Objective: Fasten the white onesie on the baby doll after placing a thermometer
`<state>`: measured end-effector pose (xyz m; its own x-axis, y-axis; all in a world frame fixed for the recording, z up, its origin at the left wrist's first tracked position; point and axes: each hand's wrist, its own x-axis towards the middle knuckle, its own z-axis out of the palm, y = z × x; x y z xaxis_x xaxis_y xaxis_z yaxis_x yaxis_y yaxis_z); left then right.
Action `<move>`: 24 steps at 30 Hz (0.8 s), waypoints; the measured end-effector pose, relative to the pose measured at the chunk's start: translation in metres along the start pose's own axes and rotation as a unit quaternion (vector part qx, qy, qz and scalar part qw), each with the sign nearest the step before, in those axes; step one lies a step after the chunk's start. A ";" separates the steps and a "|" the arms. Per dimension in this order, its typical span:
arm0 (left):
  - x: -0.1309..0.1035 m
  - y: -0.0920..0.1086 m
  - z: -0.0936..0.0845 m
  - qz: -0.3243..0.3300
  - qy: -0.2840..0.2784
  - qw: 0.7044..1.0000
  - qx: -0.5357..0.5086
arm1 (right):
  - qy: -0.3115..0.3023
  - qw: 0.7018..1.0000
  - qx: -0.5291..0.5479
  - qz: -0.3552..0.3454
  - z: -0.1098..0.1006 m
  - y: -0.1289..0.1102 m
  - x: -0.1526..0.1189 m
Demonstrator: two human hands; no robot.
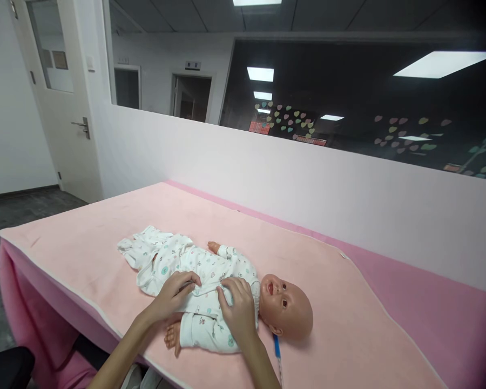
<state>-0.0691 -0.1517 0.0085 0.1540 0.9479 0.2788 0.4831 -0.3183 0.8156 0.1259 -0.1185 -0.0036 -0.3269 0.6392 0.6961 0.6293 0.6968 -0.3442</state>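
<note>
A baby doll (289, 307) lies on its back on a pink cloth, its bald head to the right. It wears a white printed outfit (214, 265), whose legs spread loosely to the left. My left hand (177, 292) rests at the middle of the outfit, fingers bent, with the fingertips at the front of the garment. On the doll's chest lies my right hand (238, 305), its fingers curved on the fabric near the front seam. Whatever the fingertips of either hand pinch is too small to make out.
The pink cloth (348, 324) covers a table against a white wall. A blue-ended strip (277, 346) lies beside the doll's head. A black chair part (8, 367) shows at the lower left, and a door (60, 97) stands at the back left.
</note>
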 end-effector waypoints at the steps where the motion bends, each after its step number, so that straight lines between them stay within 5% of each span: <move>1: -0.001 0.000 0.000 0.000 -0.001 1.000 -0.001 | 0.001 1.000 0.003 0.002 0.000 0.000 0.000; 15: -0.005 -0.006 0.012 0.039 0.061 0.989 0.125 | 0.006 1.000 0.008 0.003 0.001 0.003 -0.002; 24: -0.002 0.003 0.011 0.157 0.074 0.924 0.340 | 0.043 0.998 -0.026 -0.026 0.003 0.009 -0.012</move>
<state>-0.0584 -0.1543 0.0043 0.2830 0.7824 0.5548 0.8728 -0.4499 0.1891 0.1335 -0.1193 -0.0168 -0.2999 0.5703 0.7648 0.6496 0.7091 -0.2741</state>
